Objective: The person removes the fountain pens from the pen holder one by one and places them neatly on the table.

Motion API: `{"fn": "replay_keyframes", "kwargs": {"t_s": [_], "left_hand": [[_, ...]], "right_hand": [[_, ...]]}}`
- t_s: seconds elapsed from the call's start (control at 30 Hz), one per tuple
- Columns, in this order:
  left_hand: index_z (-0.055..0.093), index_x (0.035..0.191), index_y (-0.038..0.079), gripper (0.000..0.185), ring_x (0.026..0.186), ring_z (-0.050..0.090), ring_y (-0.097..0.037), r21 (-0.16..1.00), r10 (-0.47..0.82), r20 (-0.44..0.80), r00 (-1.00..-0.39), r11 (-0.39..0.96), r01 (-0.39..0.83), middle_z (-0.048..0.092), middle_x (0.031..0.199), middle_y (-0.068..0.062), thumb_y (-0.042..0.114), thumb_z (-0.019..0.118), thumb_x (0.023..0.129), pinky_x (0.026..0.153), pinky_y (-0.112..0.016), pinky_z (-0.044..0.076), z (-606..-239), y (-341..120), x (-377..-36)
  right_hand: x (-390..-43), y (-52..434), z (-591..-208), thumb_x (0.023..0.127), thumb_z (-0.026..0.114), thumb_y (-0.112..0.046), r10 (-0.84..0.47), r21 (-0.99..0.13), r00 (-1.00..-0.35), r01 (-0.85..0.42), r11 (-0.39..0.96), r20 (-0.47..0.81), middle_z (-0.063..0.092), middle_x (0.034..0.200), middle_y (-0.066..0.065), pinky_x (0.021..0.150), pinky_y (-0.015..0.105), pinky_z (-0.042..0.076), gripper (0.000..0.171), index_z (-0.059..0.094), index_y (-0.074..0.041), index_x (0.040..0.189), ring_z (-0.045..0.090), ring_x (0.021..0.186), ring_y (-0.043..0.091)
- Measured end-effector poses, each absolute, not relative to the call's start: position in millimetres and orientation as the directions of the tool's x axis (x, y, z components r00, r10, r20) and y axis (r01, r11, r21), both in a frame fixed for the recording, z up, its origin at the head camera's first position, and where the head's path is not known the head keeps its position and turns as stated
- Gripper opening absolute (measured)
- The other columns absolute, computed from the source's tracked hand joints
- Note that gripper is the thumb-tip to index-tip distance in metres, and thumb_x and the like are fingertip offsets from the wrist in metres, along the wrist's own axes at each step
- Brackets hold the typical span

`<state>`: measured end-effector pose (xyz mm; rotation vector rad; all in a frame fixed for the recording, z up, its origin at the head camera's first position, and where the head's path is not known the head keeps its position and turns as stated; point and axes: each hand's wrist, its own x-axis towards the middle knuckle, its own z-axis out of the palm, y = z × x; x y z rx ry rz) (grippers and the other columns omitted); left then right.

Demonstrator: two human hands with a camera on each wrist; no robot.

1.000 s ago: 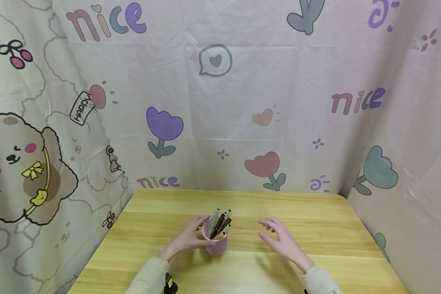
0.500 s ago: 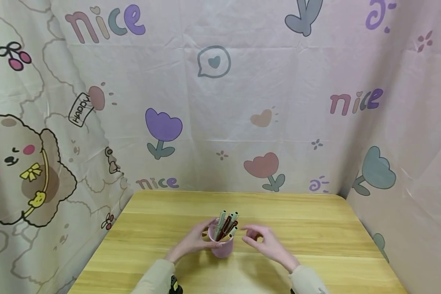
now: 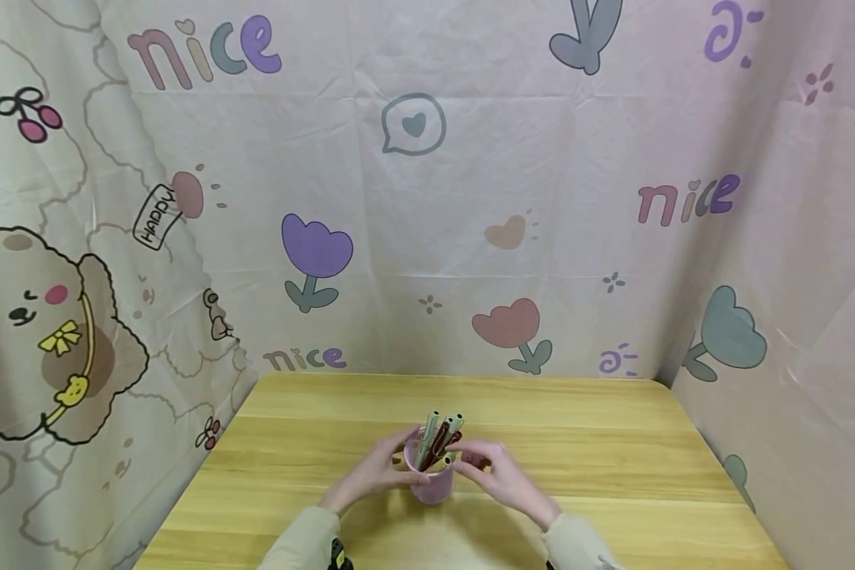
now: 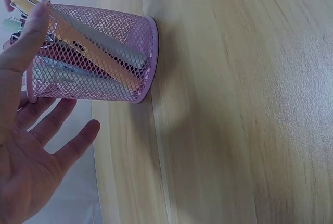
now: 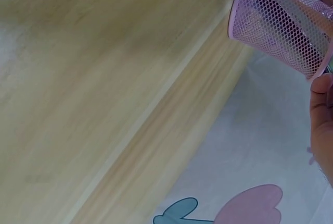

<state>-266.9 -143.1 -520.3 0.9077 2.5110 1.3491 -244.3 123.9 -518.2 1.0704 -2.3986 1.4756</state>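
Observation:
A pink mesh pen holder point(image 3: 431, 487) stands upright on the table, with several pens inside. Pale green pens point(image 3: 427, 437) and dark red pens point(image 3: 440, 440) stick out above the rim; a yellow pen point(image 4: 67, 31) leans inside, seen in the left wrist view. My left hand point(image 3: 378, 473) grips the holder from its left side, thumb near the rim and fingers behind. My right hand point(image 3: 502, 479) is at the right rim, index finger and thumb apart on either side of a green pen's end point(image 3: 449, 458). Whether they touch it is hard to see.
The light wooden table point(image 3: 613, 459) extends around the holder on both sides. A patterned cloth point(image 3: 427, 222) hangs behind the table's back edge, and further cloth lines the left and right sides.
My right hand has moved left to the pens at the holder's rim. My left hand and the holder moved slightly right, then stayed nearly still.

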Motion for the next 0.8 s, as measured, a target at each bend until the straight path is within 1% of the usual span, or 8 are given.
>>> {"fn": "replay_keyframes", "kwargs": {"t_s": [0.07, 0.17, 0.33, 0.43, 0.53, 0.67, 0.8], "left_hand": [[0.032, 0.155, 0.000, 0.094, 0.133, 0.053, -0.045, 0.797, 0.576, 0.148, -0.804, 0.412, 0.442, 0.050, 0.149, -0.025, 0.036, 0.081, 0.083, 0.106, -0.061, 0.050, -520, -143, -267], [0.032, 0.155, -0.001, 0.094, 0.132, 0.054, -0.046, 0.791, 0.577, 0.158, -0.801, 0.412, 0.453, 0.051, 0.149, -0.025, 0.035, 0.081, 0.083, 0.105, -0.061, 0.051, -521, -143, -268], [0.032, 0.155, -0.001, 0.094, 0.131, 0.054, -0.047, 0.788, 0.572, 0.161, -0.805, 0.416, 0.454, 0.050, 0.148, -0.026, 0.034, 0.081, 0.083, 0.104, -0.061, 0.051, -522, -143, -268], [0.032, 0.155, 0.000, 0.094, 0.132, 0.053, -0.048, 0.792, 0.574, 0.158, -0.804, 0.412, 0.450, 0.050, 0.149, -0.026, 0.034, 0.081, 0.083, 0.104, -0.062, 0.051, -522, -143, -268], [0.032, 0.155, -0.001, 0.094, 0.132, 0.053, -0.048, 0.794, 0.576, 0.154, -0.803, 0.411, 0.448, 0.049, 0.150, -0.026, 0.034, 0.081, 0.083, 0.104, -0.063, 0.051, -522, -143, -268], [0.031, 0.155, 0.000, 0.094, 0.134, 0.051, -0.047, 0.797, 0.577, 0.149, -0.803, 0.411, 0.443, 0.048, 0.151, -0.026, 0.035, 0.081, 0.084, 0.105, -0.063, 0.050, -521, -144, -267], [0.031, 0.155, -0.001, 0.094, 0.134, 0.051, -0.047, 0.798, 0.576, 0.149, -0.804, 0.410, 0.442, 0.048, 0.151, -0.026, 0.034, 0.081, 0.084, 0.106, -0.063, 0.050, -520, -144, -268]], "right_hand": [[-245, 123, -519, 0.093, 0.069, -0.009, -0.504, -0.725, -0.734, -0.634, 0.269, 0.455, 0.068, 0.073, 0.005, 0.052, 0.018, 0.052, 0.030, 0.068, 0.001, 0.121, 0.051, 0.063, -0.008], [-245, 122, -519, 0.093, 0.069, -0.010, -0.511, -0.717, -0.729, -0.641, 0.275, 0.455, 0.069, 0.076, 0.009, 0.052, 0.016, 0.051, 0.030, 0.069, 0.000, 0.121, 0.050, 0.063, -0.008], [-245, 121, -520, 0.094, 0.068, -0.013, -0.522, -0.708, -0.730, -0.640, 0.298, 0.440, 0.071, 0.081, 0.013, 0.051, 0.014, 0.048, 0.029, 0.070, -0.002, 0.121, 0.049, 0.062, -0.007], [-245, 119, -520, 0.094, 0.068, -0.012, -0.521, -0.707, -0.732, -0.640, 0.302, 0.440, 0.070, 0.078, 0.010, 0.049, 0.014, 0.046, 0.028, 0.071, -0.002, 0.120, 0.047, 0.061, -0.007], [-245, 117, -520, 0.093, 0.069, -0.011, -0.517, -0.704, -0.728, -0.645, 0.296, 0.450, 0.067, 0.072, 0.007, 0.047, 0.012, 0.044, 0.028, 0.071, -0.002, 0.119, 0.045, 0.059, -0.007], [-244, 115, -518, 0.094, 0.068, -0.017, -0.513, -0.703, -0.727, -0.648, 0.293, 0.457, 0.062, 0.063, 0.007, 0.044, 0.010, 0.038, 0.028, 0.072, -0.003, 0.119, 0.040, 0.055, -0.009], [-243, 113, -517, 0.096, 0.067, -0.019, -0.514, -0.719, -0.737, -0.632, 0.291, 0.440, 0.067, 0.066, 0.009, 0.042, 0.010, 0.037, 0.028, 0.072, -0.003, 0.118, 0.041, 0.053, -0.010]]}}
